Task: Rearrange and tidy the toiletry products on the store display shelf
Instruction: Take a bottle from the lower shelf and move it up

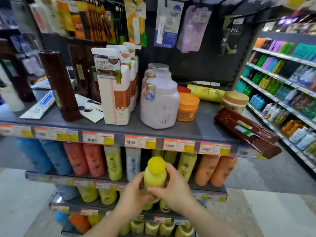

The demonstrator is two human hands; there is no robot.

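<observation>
I hold a small yellow plastic bottle with a round yellow cap (pixel 155 175) upright in both hands, out in front of the shelves. My left hand (pixel 132 194) curls round its lower left side, and my right hand (pixel 172 187) wraps its right side and base, thumb across the front.

Just behind the bottle, the second shelf carries a row of standing bottles: blue ones (pixel 46 156) at the left, red ones (pixel 85 159), yellow-green ones (pixel 113 161) and orange ones (pixel 215 170) at the right.

Above that is the dark grey top shelf (pixel 136 129), its front edge lined with red-and-yellow price tags (pixel 140 141). On it, from the left, stand a tall dark brown bottle (pixel 59 86), white and orange cartons (pixel 116 93) and three lilac tubs with lids (pixel 159 101) one behind another. An orange jar (pixel 187 106) sits just beside the front tub. Two long brown bottles (pixel 246 129) lie flat, overhanging the right corner. Further back lie a yellow bottle on its side (pixel 205 93) and a gold-lidded jar (pixel 235 101).

Packets hang on the dark back panel (pixel 205 65).
</observation>
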